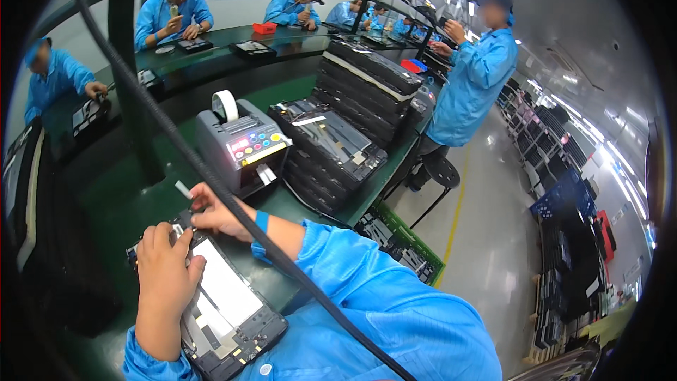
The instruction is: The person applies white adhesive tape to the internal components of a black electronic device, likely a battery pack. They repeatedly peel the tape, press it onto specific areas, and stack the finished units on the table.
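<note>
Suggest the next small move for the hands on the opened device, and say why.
Probably press the strip of tape down onto the top edge of the opened device. The right hand pinches the strip right at that edge, and the left hand lies on the device, steadying it.

Blue sleeves, blue wristband point(261, 221)

You are on an electronics assembly line: a long green workbench point(141, 204), stacked black trays point(352, 120) along its far edge, a grey tape dispenser point(243, 148), workers in blue coats point(472, 77).
</note>
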